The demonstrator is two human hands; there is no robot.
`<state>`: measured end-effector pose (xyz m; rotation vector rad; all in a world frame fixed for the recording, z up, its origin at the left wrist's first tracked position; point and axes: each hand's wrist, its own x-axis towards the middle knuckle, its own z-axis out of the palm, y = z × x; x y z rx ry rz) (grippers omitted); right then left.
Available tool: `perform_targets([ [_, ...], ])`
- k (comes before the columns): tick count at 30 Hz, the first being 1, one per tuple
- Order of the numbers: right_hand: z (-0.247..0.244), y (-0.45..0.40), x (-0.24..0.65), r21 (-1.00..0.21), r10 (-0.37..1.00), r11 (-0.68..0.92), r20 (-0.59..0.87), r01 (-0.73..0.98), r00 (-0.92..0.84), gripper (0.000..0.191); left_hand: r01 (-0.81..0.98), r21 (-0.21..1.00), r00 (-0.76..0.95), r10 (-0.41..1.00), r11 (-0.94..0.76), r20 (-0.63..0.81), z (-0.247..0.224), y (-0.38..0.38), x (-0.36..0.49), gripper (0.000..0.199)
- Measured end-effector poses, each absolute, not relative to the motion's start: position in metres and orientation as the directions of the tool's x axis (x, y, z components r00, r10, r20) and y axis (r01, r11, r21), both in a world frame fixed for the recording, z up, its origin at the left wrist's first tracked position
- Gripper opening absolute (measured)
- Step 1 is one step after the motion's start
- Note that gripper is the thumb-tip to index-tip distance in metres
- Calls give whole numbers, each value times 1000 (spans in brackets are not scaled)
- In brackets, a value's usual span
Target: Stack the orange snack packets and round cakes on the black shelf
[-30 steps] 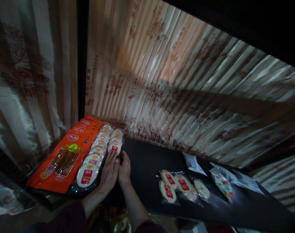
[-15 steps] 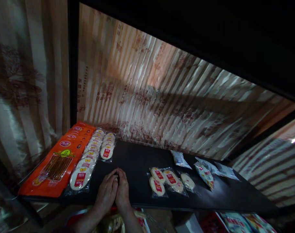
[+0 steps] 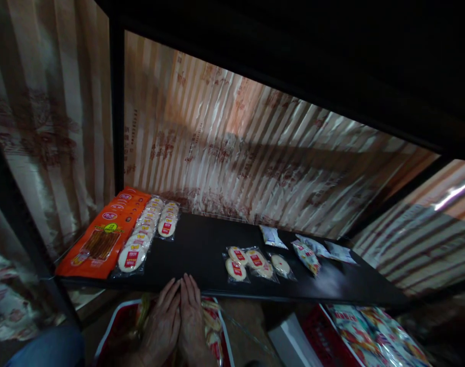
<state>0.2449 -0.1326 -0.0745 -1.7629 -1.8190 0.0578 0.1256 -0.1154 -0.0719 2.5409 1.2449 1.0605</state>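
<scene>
My left hand and my right hand lie side by side, thumbs inward, with fingers stretched forward and nothing visible in them. Their fingertips reach the front edge of a black shelf, above a red basket with a white rim. Just ahead to the left, a row of overlapping wrapped rice crackers runs toward the back. Beside it are a shorter row of wrapped rice crackers and overlapping orange snack packets. Several loose wrapped rice crackers lie right of my hands.
Farther right lie a small silvery bag, a colourful snack bag and more pale bags. Below the shelf stand a white box and a second red basket of snack bags. A black post rises at the left.
My hands have drawn back and down from over the shelf to its front edge. Their fingers, curled together before, are now straighter. The view has shifted, showing more of the baskets below.
</scene>
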Motion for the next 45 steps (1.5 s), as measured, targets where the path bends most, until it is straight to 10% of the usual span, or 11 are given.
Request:
perform_targets([
  [22,-82,-236,254,-434,952,-22,266,901,151,44,604,439,641,733,-665,229,-107,-190,120,44],
  [33,-41,-189,308,-368,789,-103,536,924,301,45,496,465,633,672,-733,384,-71,-182,138,39],
  [45,-5,-103,391,-248,662,-556,445,793,603,56,379,472,585,602,-796,543,-28,-138,192,38],
])
